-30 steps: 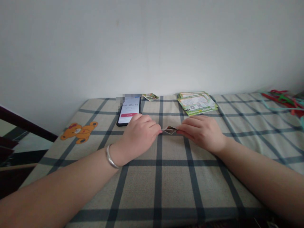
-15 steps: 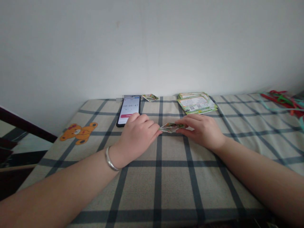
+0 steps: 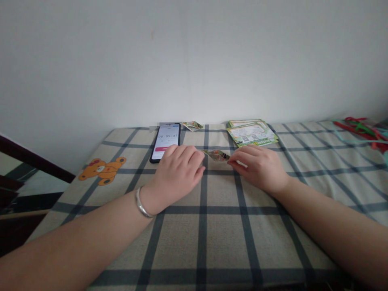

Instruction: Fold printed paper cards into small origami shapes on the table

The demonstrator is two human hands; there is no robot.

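A small folded piece of printed paper (image 3: 216, 154) is held just above the checked cloth (image 3: 212, 234), between both hands. My left hand (image 3: 177, 169), with a silver bangle on the wrist, pinches its left end with curled fingers. My right hand (image 3: 257, 166) pinches its right end between thumb and fingertips. Both forearms rest on the cloth.
A phone (image 3: 165, 142) showing a running timer lies just beyond my left hand. Another folded paper piece (image 3: 193, 125) sits by the wall. A stack of green printed leaflets (image 3: 251, 132) lies at the back. Red and green strips (image 3: 362, 129) are at far right. A bear print (image 3: 101, 169) marks the cloth's left.
The folded paper has been lifted a little and moved away from me, now stretched longer between the fingertips. Both hands shifted slightly forward with it.
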